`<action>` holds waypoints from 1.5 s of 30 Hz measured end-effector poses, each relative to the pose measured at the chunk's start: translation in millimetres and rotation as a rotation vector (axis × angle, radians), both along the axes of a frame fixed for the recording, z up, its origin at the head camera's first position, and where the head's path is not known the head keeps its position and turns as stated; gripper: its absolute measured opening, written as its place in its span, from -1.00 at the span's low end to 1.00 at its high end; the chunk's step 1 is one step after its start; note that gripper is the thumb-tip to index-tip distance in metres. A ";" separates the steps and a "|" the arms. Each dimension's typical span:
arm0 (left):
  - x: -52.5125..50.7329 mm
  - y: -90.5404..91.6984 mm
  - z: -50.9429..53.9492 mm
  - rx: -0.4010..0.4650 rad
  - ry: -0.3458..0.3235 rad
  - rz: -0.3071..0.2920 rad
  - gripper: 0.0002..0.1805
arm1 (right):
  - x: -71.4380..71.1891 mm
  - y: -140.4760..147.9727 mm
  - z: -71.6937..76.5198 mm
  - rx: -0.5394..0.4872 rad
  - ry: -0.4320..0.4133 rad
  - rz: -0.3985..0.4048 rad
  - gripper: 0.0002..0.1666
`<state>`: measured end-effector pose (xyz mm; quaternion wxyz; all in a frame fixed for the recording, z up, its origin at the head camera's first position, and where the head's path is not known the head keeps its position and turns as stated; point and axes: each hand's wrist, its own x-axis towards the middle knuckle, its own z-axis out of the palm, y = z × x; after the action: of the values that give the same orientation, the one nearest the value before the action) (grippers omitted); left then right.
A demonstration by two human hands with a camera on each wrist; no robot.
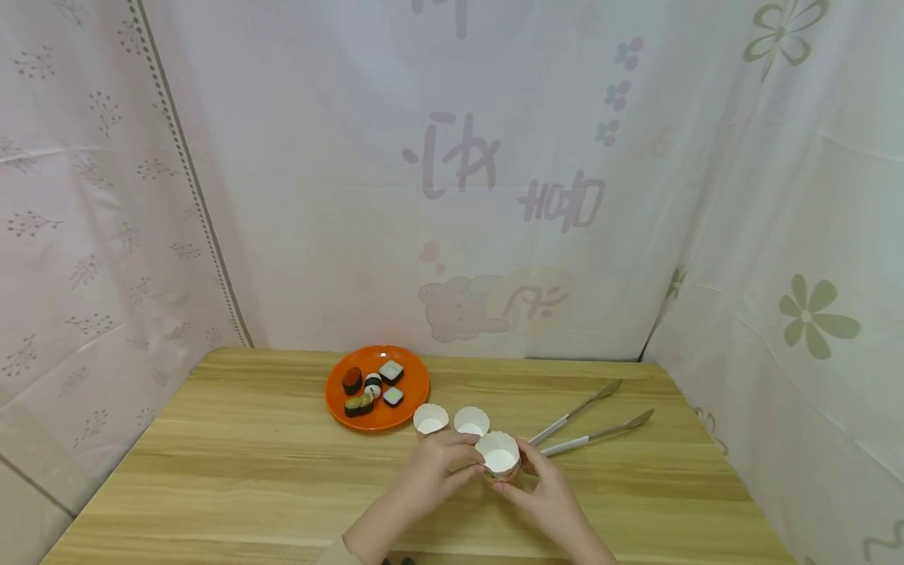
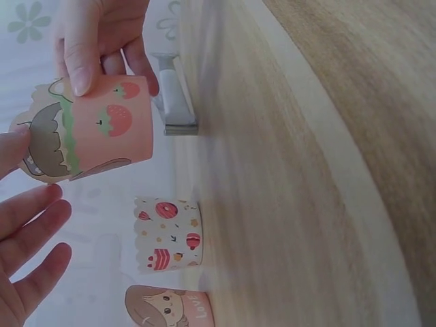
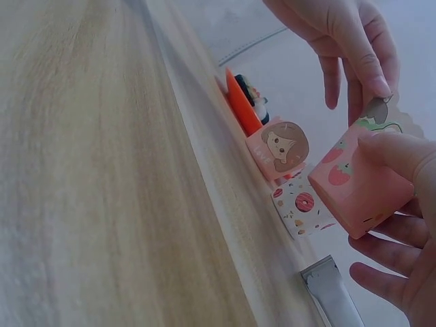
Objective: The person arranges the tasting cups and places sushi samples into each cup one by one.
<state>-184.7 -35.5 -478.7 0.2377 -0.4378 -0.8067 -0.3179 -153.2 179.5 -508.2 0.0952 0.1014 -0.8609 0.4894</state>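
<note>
A pink paper baking cup (image 1: 500,453) with a scalloped rim and printed strawberries is held between both hands above the table. My right hand (image 1: 549,493) grips its side, thumb (image 3: 392,153) on one face and fingers around the other. With thumb and fingers, my left hand (image 1: 434,471) pinches the cup near its rim. Just beyond stand two more paper cups: a white one (image 2: 168,234) printed with donuts and cakes, and a pink one (image 3: 278,148) with a cartoon face. Whether the held cup has another nested inside cannot be told.
An orange plate (image 1: 339,404) at the back left bears several sushi pieces (image 1: 373,384). Tongs (image 1: 589,439) with white grips lie spread behind the right hand. Small dark things (image 1: 406,561) show at the lower frame edge. Curtains (image 1: 353,196) surround the wooden table (image 1: 233,455).
</note>
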 end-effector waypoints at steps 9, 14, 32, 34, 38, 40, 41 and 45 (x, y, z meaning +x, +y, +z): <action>0.7 -2.8 5.8 0.032 -0.047 -0.003 -0.92 | -0.1 1.1 1.2 0.011 0.014 -0.003 -0.12; 1.7 -6.0 8.8 0.040 -0.045 -0.002 -0.93 | -0.6 2.1 1.2 0.003 0.017 0.018 -0.15; 3.1 -17.6 14.3 0.074 -0.076 0.051 -0.94 | 0.7 5.0 1.0 0.034 0.055 0.031 -0.18; 3.2 -19.6 14.2 0.074 -0.069 0.062 -0.93 | 0.8 5.4 0.9 0.038 0.057 0.028 -0.18; 2.8 -23.7 13.3 0.067 -0.039 0.083 -0.91 | 0.9 6.3 1.1 0.052 0.066 0.015 -0.17; 2.6 -25.7 12.7 0.066 -0.034 0.089 -0.91 | 0.9 6.4 1.3 0.056 0.068 0.003 -0.16; 2.6 -26.6 12.3 0.066 -0.032 0.090 -0.90 | 1.0 6.4 1.6 0.055 0.066 -0.002 -0.17; 2.7 -30.5 10.4 0.075 -0.035 0.093 -0.88 | 1.1 6.3 1.7 0.046 0.047 -0.011 -0.16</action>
<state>-182.0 -66.0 -468.3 0.2542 -0.3848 -0.8179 -0.3439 -152.2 185.8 -506.5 0.1155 0.1102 -0.8699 0.4666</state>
